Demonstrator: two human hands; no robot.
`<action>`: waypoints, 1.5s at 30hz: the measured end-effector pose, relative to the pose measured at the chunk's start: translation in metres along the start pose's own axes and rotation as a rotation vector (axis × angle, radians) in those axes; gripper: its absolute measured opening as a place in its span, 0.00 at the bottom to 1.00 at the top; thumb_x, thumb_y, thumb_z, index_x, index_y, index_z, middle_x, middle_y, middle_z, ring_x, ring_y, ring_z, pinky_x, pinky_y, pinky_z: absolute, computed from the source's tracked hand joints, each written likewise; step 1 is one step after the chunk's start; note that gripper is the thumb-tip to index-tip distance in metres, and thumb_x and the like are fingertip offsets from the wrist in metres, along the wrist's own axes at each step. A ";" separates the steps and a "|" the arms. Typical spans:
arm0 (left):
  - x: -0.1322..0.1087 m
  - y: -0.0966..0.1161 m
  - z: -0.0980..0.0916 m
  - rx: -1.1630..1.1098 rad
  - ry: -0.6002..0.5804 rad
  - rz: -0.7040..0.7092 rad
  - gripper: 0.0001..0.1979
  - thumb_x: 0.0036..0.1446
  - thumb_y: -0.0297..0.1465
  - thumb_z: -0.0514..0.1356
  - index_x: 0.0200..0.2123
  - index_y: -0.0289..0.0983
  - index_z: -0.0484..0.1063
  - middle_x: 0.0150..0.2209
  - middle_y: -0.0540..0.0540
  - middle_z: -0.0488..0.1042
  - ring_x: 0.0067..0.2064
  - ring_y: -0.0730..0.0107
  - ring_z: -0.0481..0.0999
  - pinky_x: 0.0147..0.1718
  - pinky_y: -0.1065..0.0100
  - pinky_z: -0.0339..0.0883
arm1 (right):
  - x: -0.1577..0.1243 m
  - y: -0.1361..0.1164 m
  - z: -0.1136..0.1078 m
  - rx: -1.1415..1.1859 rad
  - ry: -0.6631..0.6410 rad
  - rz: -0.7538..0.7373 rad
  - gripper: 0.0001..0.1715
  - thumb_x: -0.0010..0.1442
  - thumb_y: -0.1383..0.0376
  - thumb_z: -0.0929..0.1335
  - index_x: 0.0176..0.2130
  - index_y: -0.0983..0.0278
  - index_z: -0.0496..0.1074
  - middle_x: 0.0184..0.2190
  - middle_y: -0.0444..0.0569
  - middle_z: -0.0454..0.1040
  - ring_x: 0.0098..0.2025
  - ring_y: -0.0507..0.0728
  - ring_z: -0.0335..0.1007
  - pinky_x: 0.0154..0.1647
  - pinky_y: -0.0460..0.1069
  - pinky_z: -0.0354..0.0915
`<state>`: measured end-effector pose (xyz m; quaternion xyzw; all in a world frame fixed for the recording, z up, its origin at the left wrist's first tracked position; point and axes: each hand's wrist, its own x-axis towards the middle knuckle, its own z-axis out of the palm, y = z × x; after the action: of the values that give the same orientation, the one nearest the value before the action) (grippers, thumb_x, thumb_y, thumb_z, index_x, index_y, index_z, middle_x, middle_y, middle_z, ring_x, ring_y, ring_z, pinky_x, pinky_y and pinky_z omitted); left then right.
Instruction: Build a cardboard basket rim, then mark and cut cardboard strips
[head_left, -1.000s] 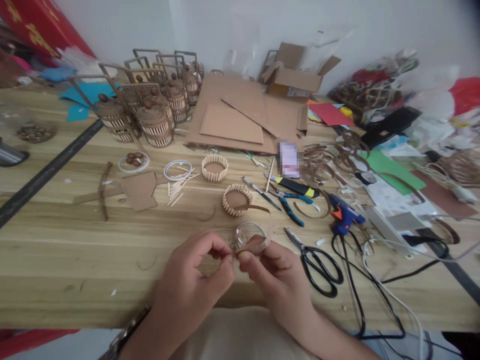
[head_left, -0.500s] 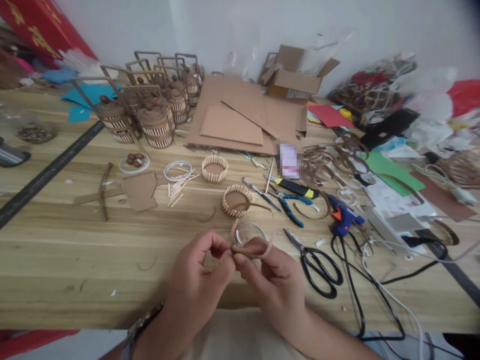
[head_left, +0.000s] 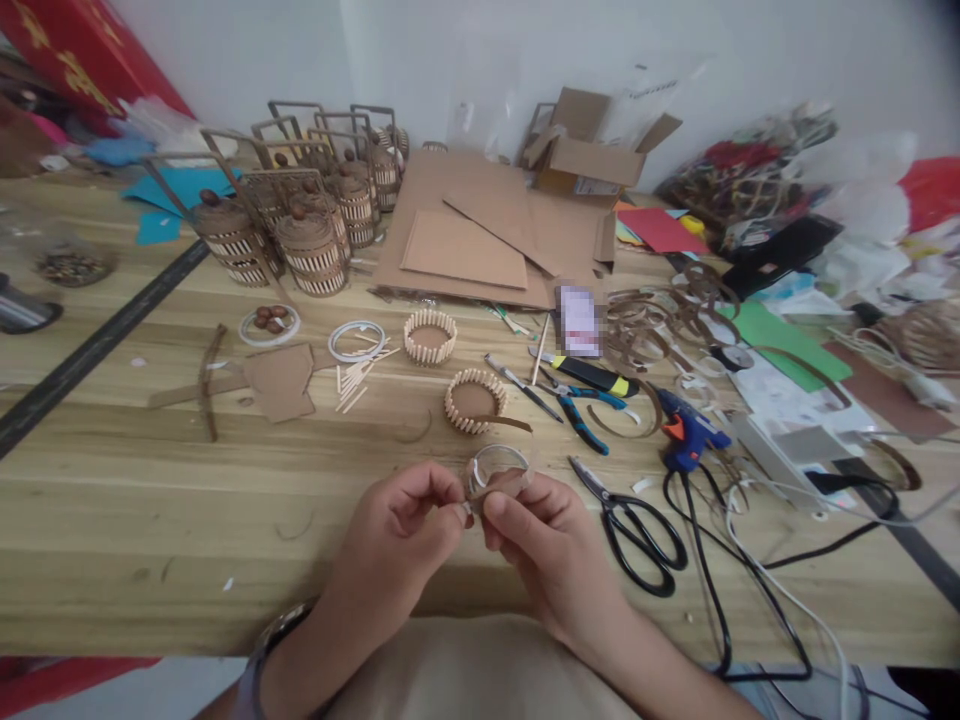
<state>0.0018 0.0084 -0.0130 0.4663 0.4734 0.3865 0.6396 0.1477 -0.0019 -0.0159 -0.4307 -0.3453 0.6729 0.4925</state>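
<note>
The left hand [head_left: 409, 535] and right hand [head_left: 551, 540] are close together, both pinching a thin brown strip [head_left: 504, 488]. The strip is to the left of the black scissors [head_left: 610, 498], above the tabletop [head_left: 135, 530]. A blue glue gun [head_left: 694, 436] lies behind the scissors, to their right.

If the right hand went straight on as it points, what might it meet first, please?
Past the brown strip it holds, the right hand would probably first meet the left hand; exact depth is unclear.

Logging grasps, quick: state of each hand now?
Left hand: closed, pinching a brown strip.
Right hand: closed, holding the same strip.
</note>
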 end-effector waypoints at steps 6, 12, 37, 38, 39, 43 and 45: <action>-0.001 -0.002 -0.003 0.023 0.076 0.033 0.06 0.49 0.33 0.58 0.22 0.39 0.66 0.22 0.53 0.67 0.26 0.71 0.66 0.25 0.72 0.61 | 0.001 -0.002 -0.001 0.030 0.049 -0.005 0.22 0.50 0.51 0.78 0.19 0.62 0.72 0.16 0.42 0.67 0.20 0.49 0.55 0.20 0.46 0.50; -0.006 -0.006 -0.016 0.085 0.138 0.097 0.07 0.51 0.32 0.57 0.23 0.40 0.66 0.23 0.53 0.66 0.27 0.71 0.65 0.25 0.72 0.59 | 0.000 -0.005 -0.002 0.039 0.100 -0.038 0.23 0.48 0.50 0.78 0.20 0.62 0.71 0.15 0.40 0.65 0.20 0.48 0.52 0.20 0.46 0.48; -0.024 0.005 -0.035 0.639 0.295 0.286 0.11 0.61 0.35 0.57 0.26 0.41 0.69 0.24 0.53 0.71 0.28 0.70 0.71 0.29 0.71 0.63 | -0.011 -0.009 -0.015 -0.255 0.009 -0.342 0.14 0.60 0.54 0.73 0.28 0.60 0.77 0.22 0.44 0.72 0.24 0.51 0.64 0.23 0.46 0.61; -0.022 0.002 -0.044 0.661 0.345 0.245 0.11 0.60 0.37 0.57 0.26 0.41 0.69 0.24 0.53 0.71 0.28 0.69 0.71 0.29 0.71 0.63 | -0.011 -0.009 -0.019 -0.261 0.019 -0.360 0.12 0.61 0.55 0.73 0.30 0.59 0.78 0.23 0.44 0.73 0.25 0.52 0.65 0.23 0.46 0.61; -0.019 -0.002 -0.053 0.686 0.409 0.202 0.11 0.60 0.39 0.57 0.27 0.41 0.70 0.24 0.52 0.72 0.28 0.67 0.72 0.29 0.70 0.64 | -0.012 -0.009 -0.023 -0.265 0.026 -0.379 0.11 0.61 0.56 0.72 0.31 0.58 0.79 0.24 0.45 0.74 0.25 0.52 0.66 0.24 0.46 0.62; -0.001 -0.024 -0.092 0.941 0.594 0.130 0.15 0.60 0.42 0.52 0.32 0.41 0.73 0.31 0.44 0.79 0.34 0.57 0.77 0.34 0.62 0.68 | -0.013 -0.018 -0.032 -0.348 0.046 -0.472 0.08 0.63 0.59 0.71 0.32 0.57 0.78 0.24 0.45 0.74 0.26 0.53 0.67 0.25 0.47 0.63; 0.006 -0.031 -0.104 1.127 0.605 0.187 0.18 0.60 0.40 0.48 0.35 0.38 0.74 0.37 0.36 0.80 0.40 0.48 0.78 0.41 0.52 0.69 | -0.012 -0.026 -0.031 -0.506 0.042 -0.519 0.07 0.63 0.62 0.71 0.31 0.58 0.78 0.23 0.45 0.75 0.26 0.53 0.69 0.25 0.48 0.64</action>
<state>-0.0952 0.0295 -0.0567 0.6403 0.7206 0.2471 0.0987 0.1876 -0.0053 -0.0015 -0.4508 -0.5884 0.4098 0.5316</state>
